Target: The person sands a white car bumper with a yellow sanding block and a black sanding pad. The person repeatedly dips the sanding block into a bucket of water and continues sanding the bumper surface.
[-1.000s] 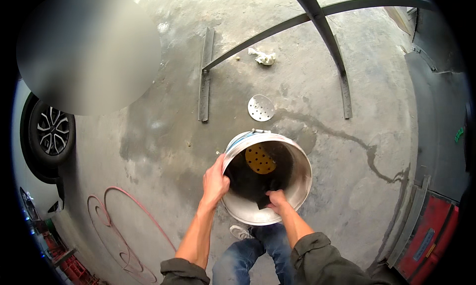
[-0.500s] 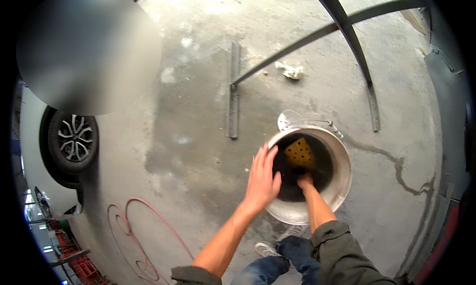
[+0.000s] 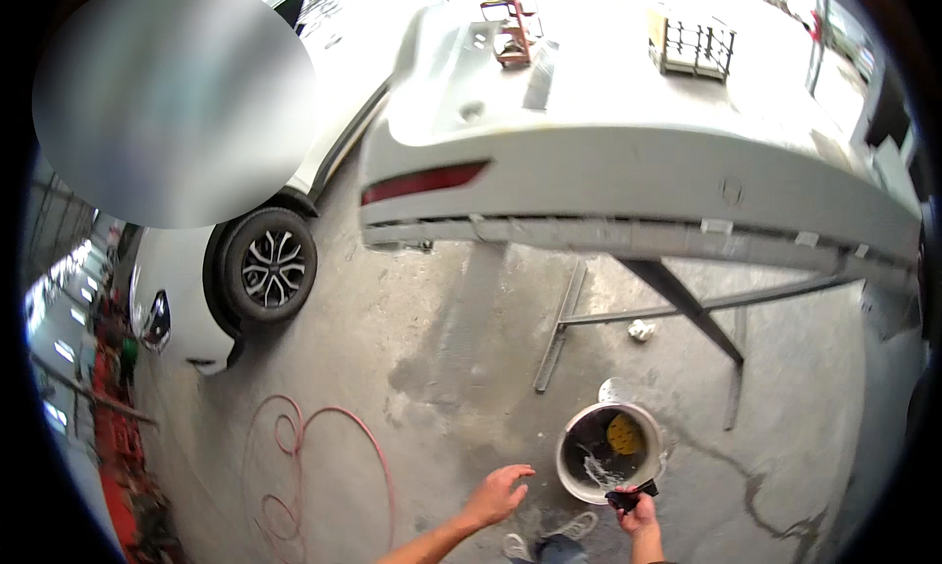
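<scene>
My right hand [image 3: 638, 515] has its fingers closed on a small black block-like thing [image 3: 631, 495], held over the near rim of a metal bucket [image 3: 563, 459]. Water streams off it into the dark water below, where a yellow sponge with holes [image 3: 624, 433] floats. What exactly the black thing is, I cannot make out. Left of the bucket, my left hand [image 3: 497, 496] hangs in the air with its fingers stretched out, holding nothing. Beyond the bucket, a grey car bumper [image 3: 608, 176] with a red reflector rests on a dark metal stand [image 3: 687, 304].
A pink hose [image 3: 365, 425] lies looped on the concrete at the left. Behind it stands a light-coloured car with a black wheel [image 3: 272, 267]. A crumpled white wad [image 3: 641, 330] lies by the stand. Farther off are a red trolley [image 3: 511, 39] and a barred crate [image 3: 695, 46].
My right hand has come up out of the bucket with the dripping black thing. My left hand has moved away from the bucket's rim. The view has tilted up, bringing the bumper into sight.
</scene>
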Demonstrator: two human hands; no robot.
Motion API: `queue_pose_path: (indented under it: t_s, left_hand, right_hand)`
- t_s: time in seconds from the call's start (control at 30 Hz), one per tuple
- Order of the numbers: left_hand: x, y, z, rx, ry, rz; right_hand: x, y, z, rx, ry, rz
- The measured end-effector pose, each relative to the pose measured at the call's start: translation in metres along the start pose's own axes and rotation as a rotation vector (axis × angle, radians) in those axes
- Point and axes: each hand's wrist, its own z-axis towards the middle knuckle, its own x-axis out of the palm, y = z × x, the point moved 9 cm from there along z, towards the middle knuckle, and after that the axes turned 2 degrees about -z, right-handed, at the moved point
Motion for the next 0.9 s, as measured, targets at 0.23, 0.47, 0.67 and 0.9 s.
queue_pose_path:
  t_s: [0.23, 0.47, 0.67, 0.9]
  left_hand:
    - [-0.081, -0.155, -0.026, 0.165, 0.030, -0.076]
    - [-0.189, -0.213, -0.008, 0.437, 0.014, -0.106]
    - [-0.295, -0.202, 0.043, 0.420, 0.059, -0.351]
    - [-0.413, -0.261, 0.100, 0.826, -0.256, -0.102]
  right_hand:
    - [0.064, 0.112, -0.187, -0.203, 0.066, 0.173]
    - [0.150, 0.184, -0.311, -0.431, 0.137, 0.326]
    - [0.234, 0.227, -0.375, -0.726, -0.035, 0.403]
    - [0.392, 0.293, -0.440, -0.952, 0.038, 0.345]
